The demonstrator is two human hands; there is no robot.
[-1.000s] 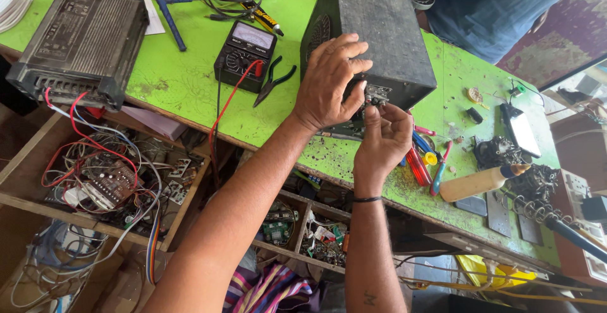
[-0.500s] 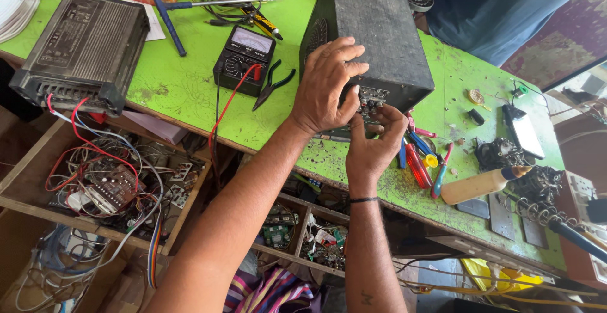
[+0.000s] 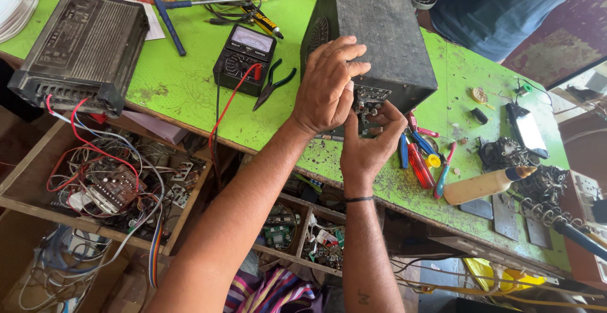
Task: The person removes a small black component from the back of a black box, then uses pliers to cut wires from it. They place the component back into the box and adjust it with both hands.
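Both hands (image 3: 329, 88) (image 3: 368, 145) on black metal box (image 3: 379, 28) on green table (image 3: 190, 92)

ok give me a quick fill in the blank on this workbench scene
1. Both hands work at the near end of the dark grey ____ box.
2. The left hand rests on the box's ____ edge.
3. The multimeter lies on a ____ table.
4. A red lead runs from the ____.

Missing: metal; top; green; multimeter

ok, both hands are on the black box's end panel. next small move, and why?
Probably keep the left hand pressing the black box steady while the right hand works the small fitting on the end panel; its fingertips are already there, and the box sits near the table edge.
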